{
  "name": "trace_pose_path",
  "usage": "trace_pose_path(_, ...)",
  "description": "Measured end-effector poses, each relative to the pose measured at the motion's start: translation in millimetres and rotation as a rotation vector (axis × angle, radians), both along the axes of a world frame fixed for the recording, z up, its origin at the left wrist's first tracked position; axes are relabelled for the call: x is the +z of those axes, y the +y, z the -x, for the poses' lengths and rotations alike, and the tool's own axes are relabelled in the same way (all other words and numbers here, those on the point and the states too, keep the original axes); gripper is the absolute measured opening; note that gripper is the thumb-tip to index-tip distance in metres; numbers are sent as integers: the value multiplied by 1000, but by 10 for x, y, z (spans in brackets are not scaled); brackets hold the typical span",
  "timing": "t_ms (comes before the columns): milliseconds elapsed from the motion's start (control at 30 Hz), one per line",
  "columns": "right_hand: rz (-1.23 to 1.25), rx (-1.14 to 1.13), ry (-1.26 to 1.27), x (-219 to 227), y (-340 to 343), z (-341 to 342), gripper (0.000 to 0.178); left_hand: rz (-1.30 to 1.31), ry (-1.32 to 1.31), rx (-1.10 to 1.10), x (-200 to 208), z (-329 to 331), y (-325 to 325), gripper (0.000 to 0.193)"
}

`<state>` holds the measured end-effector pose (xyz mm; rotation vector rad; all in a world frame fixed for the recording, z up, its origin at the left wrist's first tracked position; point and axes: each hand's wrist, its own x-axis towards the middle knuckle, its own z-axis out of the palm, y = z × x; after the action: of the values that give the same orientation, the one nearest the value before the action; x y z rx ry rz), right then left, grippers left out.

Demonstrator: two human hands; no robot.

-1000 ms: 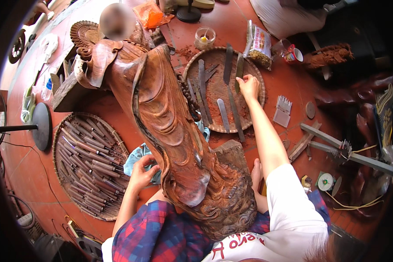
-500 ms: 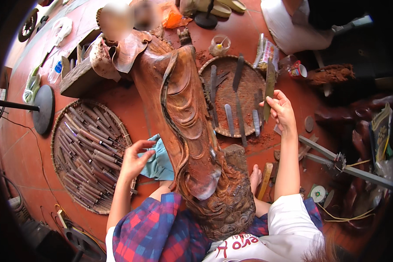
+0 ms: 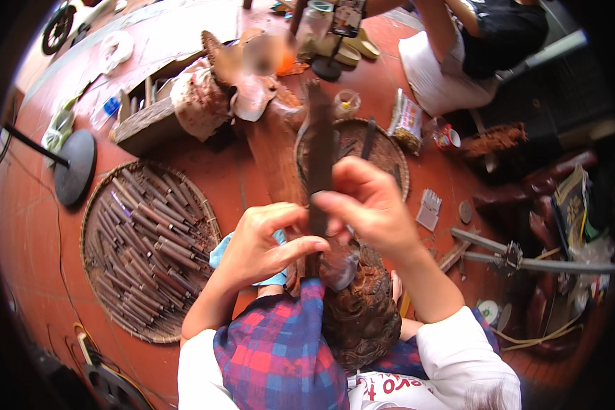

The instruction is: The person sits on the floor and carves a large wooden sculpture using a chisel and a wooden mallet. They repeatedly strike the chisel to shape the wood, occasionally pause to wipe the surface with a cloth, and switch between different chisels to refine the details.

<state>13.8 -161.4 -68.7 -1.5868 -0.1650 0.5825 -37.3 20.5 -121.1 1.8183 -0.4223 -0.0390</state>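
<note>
A long, flat dark file (image 3: 320, 160) stands lengthwise in front of me, somewhat blurred. My right hand (image 3: 372, 212) grips it from the right, thumb and fingers closed round its middle. At its lower end my left hand (image 3: 263, 239) closes thumb and fingertips on it from the left. Behind my hands a carved brown wooden statue (image 3: 270, 160) leans away from my lap, with its curly, deeply carved end (image 3: 362, 318) against me. The file and hands hide much of its middle. A light blue cloth (image 3: 224, 251) lies beside it.
Left, a round woven tray (image 3: 210, 212) holds many wooden-handled tools. Another woven tray (image 3: 404, 160), with flat files, lies beyond my right hand. A wooden box (image 3: 143, 126) and black stand base (image 3: 75, 167) are far left. Right are metal bars (image 3: 540, 264); another person (image 3: 506, 31) sits beyond.
The file has come from the right to the middle, in front of the statue. My left hand, open and apart before, has moved right and closed on it. The view has shifted.
</note>
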Motion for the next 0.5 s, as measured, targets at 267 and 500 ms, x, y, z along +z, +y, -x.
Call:
trace_pose_path(267,-80,-95,-166,-197,-17,-38,16,98,-15,61,-153,200,295,28)
trace_pose_path(500,480,-573,-191,-1515,-1757,-1393,16,276,226,444,-640,315,735,22)
